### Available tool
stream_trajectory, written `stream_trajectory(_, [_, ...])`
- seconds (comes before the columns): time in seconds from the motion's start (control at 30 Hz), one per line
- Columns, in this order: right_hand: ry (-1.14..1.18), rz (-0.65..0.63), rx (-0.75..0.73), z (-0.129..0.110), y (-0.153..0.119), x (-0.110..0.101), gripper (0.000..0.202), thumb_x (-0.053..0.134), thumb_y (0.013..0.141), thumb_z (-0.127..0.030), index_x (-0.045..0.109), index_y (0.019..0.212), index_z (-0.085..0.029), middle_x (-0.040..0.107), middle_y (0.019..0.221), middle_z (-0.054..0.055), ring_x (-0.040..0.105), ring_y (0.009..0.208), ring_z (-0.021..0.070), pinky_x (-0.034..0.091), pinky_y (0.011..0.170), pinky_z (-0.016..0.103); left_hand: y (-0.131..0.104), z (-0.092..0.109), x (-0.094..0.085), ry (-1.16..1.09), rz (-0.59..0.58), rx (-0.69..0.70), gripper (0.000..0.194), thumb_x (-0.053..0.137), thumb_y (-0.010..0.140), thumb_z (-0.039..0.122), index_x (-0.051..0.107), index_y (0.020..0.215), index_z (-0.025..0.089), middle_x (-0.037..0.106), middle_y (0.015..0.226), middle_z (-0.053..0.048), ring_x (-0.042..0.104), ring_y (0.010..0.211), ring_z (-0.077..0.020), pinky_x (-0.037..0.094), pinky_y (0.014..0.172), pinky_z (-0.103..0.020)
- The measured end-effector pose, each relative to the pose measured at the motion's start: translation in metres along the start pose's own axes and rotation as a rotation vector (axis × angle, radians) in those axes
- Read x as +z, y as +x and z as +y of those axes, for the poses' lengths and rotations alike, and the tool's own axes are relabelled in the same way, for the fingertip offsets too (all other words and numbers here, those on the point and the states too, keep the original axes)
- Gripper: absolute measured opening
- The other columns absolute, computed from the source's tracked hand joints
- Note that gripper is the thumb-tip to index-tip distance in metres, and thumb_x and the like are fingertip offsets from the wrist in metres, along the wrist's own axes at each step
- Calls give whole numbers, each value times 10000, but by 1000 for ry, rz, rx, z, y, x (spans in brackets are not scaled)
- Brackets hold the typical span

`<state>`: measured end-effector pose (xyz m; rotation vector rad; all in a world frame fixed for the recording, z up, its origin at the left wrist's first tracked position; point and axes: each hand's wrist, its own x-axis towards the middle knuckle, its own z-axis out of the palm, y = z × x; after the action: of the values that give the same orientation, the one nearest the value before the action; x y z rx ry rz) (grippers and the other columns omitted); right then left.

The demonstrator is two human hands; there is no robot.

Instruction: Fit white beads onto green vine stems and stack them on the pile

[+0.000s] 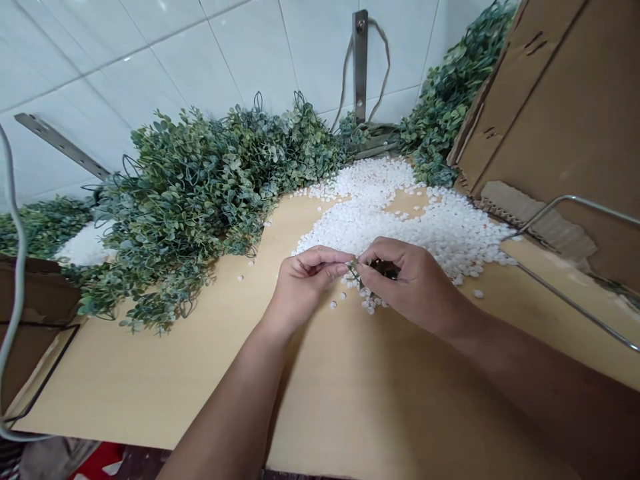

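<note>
My left hand (306, 287) and my right hand (413, 280) meet fingertip to fingertip just in front of a heap of small white plastic pieces (370, 223). Between the fingertips shows the thin end of a green artificial sprig (354, 264). Thumb and forefinger of the right hand are closed on it, and its darker part is mostly hidden under the palm. The left thumb and forefinger are pinched together at the sprig's tip; what they hold is too small to tell. A few loose white pieces lie beneath both hands.
A large pile of artificial green sprigs (200, 180) lies at the left, with more greenery (450, 100) at the back right. A cardboard box (560, 120) and a bent metal rod (580, 307) stand right. A pale cable (17, 267) hangs at far left above the tan tabletop (150, 380).
</note>
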<state>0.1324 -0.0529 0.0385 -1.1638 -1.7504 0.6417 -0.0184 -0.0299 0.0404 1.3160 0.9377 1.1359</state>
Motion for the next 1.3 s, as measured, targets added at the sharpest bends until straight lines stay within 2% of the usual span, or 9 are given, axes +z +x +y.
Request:
stream_trajectory(0.3, [103,3,18,2,-2,2,168,499,761,-149,548,600,-144,476,576,-22,424,532,77,333,493,217,0,-2,2,-131,-6,-142,173,821,486,236,718,603,160,682,580,0,592,566,-78,486,605,-180])
stream_trajectory(0.6, [132,8,46,0,-2,4,158,501,750,-138,542,597,-146,477,567,-21,433,514,78,342,478,212,2,-12,5,-204,52,-147,211,840,433,245,715,585,168,692,584,-9,609,575,-93,497,630,-205])
stream_trajectory(0.93, [119,5,50,-1,-2,6,153,508,739,-137,551,592,-143,476,562,-20,443,518,81,350,485,217,0,-11,8,-210,33,-118,194,831,462,264,713,586,171,677,580,-5,582,572,-82,474,613,-199])
stream_trajectory(1.03, [240,-24,130,-1,-1,3,124,535,764,-204,595,678,-140,491,555,-26,450,507,80,359,469,214,0,-5,7,-152,57,-60,193,818,492,284,719,621,179,679,617,-2,582,590,-90,472,620,-211])
stream_trajectory(1.17, [527,4,274,2,4,-3,135,579,767,-283,616,727,-159,610,618,0,572,611,106,451,552,217,2,-2,1,-47,216,24,235,775,572,313,725,771,198,700,745,-7,582,643,-93,459,633,-210])
stream_trajectory(1.23, [655,33,338,3,6,-5,138,612,747,-305,614,720,-170,651,659,8,612,650,113,484,589,221,2,-2,-1,-32,228,-48,271,759,593,338,720,820,195,702,768,-13,576,641,-87,447,608,-199])
stream_trajectory(1.3, [720,48,383,4,8,-6,152,641,724,-323,607,707,-176,653,641,-3,610,596,101,493,569,214,2,-2,1,-33,131,-147,298,751,596,367,720,825,179,702,748,-23,573,619,-87,447,596,-202])
